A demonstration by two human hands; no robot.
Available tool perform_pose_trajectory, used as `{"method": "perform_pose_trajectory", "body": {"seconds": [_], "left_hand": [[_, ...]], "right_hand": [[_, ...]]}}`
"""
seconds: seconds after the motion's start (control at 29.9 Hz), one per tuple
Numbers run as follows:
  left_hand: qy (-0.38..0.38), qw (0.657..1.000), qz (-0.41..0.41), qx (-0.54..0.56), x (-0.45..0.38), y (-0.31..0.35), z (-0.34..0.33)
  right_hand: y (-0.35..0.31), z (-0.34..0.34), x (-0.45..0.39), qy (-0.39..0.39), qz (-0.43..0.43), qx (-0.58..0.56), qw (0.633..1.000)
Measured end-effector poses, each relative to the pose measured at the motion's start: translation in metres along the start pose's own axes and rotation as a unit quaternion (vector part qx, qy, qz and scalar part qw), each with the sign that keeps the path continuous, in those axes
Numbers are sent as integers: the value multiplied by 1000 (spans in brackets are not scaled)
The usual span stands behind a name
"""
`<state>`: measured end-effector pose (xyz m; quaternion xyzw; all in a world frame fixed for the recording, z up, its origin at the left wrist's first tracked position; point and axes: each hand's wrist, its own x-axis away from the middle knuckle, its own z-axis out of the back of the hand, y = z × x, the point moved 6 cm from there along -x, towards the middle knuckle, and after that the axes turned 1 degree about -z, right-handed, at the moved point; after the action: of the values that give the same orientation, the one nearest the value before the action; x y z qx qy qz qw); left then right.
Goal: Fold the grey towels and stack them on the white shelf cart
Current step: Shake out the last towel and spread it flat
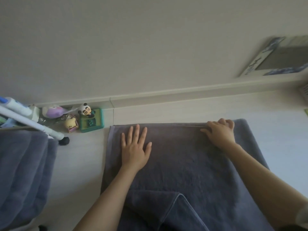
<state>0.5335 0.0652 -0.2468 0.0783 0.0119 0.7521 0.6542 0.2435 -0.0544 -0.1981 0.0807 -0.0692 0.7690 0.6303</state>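
Pale floor (275, 130) under a plain wall and baseboard, seen from above. Spread flat on that floor, a grey towel (183, 160), its far edge near the baseboard, its near end rumpled with one corner turned over close to the camera. Left hand (135, 147) laid flat on the towel's far left part, fingers straight and spread, pressing the cloth down. Right hand (220, 132) at the far edge, fingers curled over the doubled hem, seemingly gripping it, thumb stretched along the cloth.

Judged from this: fold of this towel barely under way, probably one layer laid over and being smoothed and squared; further folds and the move to the cart still to come.

At left, more grey cloth (25, 172) in soft ridges, seemingly towels already lying on the cart; folded or merely draped, cannot tell. White cart tube (33, 124) slanting above them, black caster (64, 140) at its foot. Behind, bottles (15, 105) in the cart, contents unclear. Beyond, small toy figures (85, 110) on the floor, one on a green tray (100, 119).
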Motion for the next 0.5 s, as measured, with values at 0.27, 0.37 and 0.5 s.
{"method": "perform_pose_trajectory", "body": {"seconds": [0.27,0.37,0.5], "left_hand": [[-4,1000,2,-4,2,4,1],[-14,999,52,-7,-3,14,4],[32,998,28,49,-10,73,14]], "right_hand": [[66,2,-17,-23,-70,36,997],[71,4,-24,-89,-14,4,996],[75,8,-23,-91,48,-47,994]]}}
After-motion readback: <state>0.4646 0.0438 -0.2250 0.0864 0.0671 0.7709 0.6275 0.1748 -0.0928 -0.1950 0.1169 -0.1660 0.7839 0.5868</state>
